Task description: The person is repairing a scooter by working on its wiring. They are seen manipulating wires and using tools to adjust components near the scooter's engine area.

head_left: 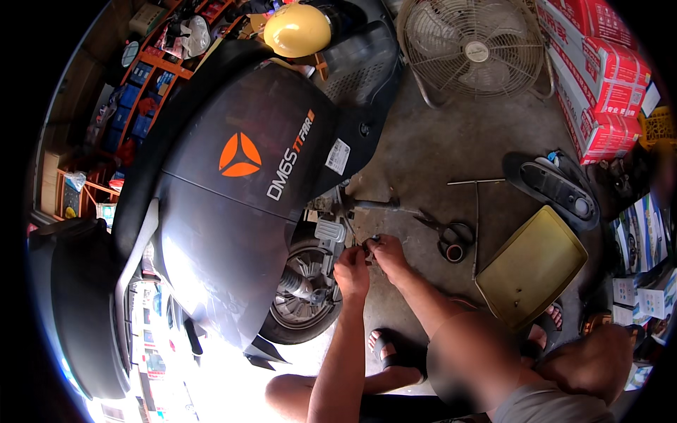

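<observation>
My left hand (352, 273) and my right hand (388, 255) meet in front of the motor scooter (233, 155), just right of its wheel (302, 299). Both have their fingers pinched together around something small and dark that the fingertips mostly hide. A grey footrest (330, 231) sticks out beside my left hand. Above the hands, a dark metal bar (375, 204) reaches out from under the scooter's body. To the right of my right hand, black-handled scissors (446, 231) lie on the concrete floor, with a dark ring-shaped roll (455, 252) at their handles.
A T-handle wrench (477, 211) lies beside a yellow tray (543, 254) holding a few tiny parts. Beyond are a black plastic cover (550, 187), a large floor fan (476, 51) and stacked red boxes (610, 84). Orange shelves (166, 62) stand behind the scooter, near a yellow helmet (297, 30).
</observation>
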{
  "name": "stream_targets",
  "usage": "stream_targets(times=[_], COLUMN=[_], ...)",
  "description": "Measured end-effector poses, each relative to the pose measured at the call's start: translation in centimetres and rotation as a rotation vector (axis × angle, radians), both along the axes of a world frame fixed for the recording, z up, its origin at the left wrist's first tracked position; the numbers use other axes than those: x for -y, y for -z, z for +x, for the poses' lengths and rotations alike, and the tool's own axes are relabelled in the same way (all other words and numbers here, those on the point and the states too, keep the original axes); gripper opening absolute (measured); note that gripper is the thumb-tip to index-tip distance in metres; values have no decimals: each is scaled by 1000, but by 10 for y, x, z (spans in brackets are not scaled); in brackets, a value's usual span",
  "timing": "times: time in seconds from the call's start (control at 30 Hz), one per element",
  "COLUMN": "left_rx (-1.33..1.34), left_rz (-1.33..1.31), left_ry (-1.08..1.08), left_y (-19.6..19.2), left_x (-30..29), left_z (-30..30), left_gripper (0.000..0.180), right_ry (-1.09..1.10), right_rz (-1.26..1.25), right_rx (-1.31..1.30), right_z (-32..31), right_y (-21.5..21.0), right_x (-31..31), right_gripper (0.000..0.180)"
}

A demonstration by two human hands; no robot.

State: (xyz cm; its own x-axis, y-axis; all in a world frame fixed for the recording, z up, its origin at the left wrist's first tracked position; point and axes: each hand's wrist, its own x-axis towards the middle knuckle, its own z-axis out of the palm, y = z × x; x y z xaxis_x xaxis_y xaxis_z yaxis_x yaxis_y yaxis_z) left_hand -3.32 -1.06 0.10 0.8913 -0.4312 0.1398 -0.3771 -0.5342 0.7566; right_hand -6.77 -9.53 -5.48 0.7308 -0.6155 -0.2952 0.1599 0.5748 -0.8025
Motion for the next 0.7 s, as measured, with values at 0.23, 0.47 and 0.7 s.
stream_targets(times=[0.23,0.47,0.7], left_rx=[-107,16,237], left_rz=[44,141,246], left_ry=[-122,-275,-201], left_y=[2,4,2], left_x=[4,18,21], left_z=[6,6,-4], left_gripper=[21,35,32], right_ry=[62,39,61], right_rz=[-172,-149,-175], right_rx=[-166,-130,-133], right_z=[7,6,4], right_y=[6,9,8], right_x=[-2,-6,-12], right_gripper=[16,17,22])
